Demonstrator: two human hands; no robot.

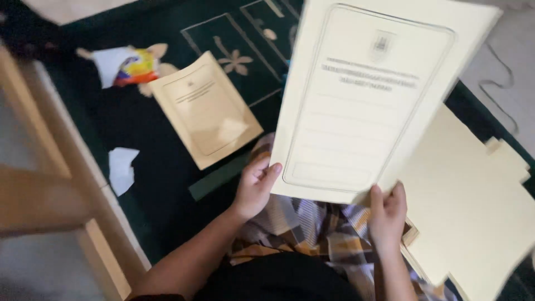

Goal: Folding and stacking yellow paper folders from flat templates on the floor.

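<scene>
Right hand [387, 214], left hand [255, 187], both gripping cream folder [362, 100]

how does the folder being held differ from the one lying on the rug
The held folder is up in the air, gripped at its lower edge by the left hand and right hand; the rug folder lies flat, untouched. The held folder looks larger, being nearer the camera, and paler; the rug folder looks tanner. Both are cream covers with a printed rounded frame.

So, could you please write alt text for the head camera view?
Both hands, left hand and right hand, hold up a cream folder by its bottom edge. Another folder lies on the dark green rug, with more stacked at right.
</scene>
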